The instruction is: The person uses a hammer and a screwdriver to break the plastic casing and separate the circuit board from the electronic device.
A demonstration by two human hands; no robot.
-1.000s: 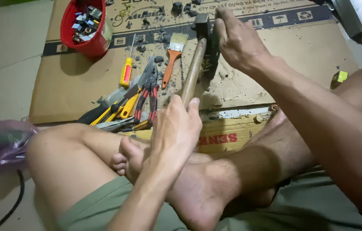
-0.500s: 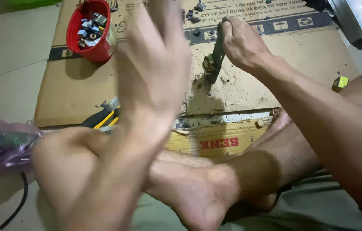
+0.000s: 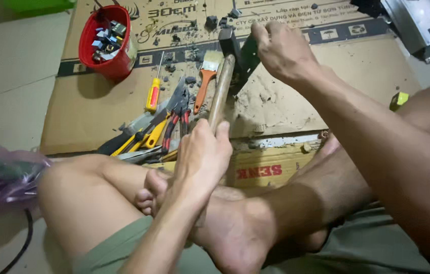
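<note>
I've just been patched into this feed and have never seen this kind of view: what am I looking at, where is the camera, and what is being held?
No machine here: a camera on a person's head looks down at their own bare hands and crossed legs. They sit on the floor at a flattened cardboard sheet. The left hand grips the wooden handle of a hammer, whose head lies beside a dark chisel-like piece that the right hand holds against the cardboard. Grey rubble lies around it. Also there: a red tub of small parts, a yellow screwdriver, a paintbrush, red-handled pliers.
</note>
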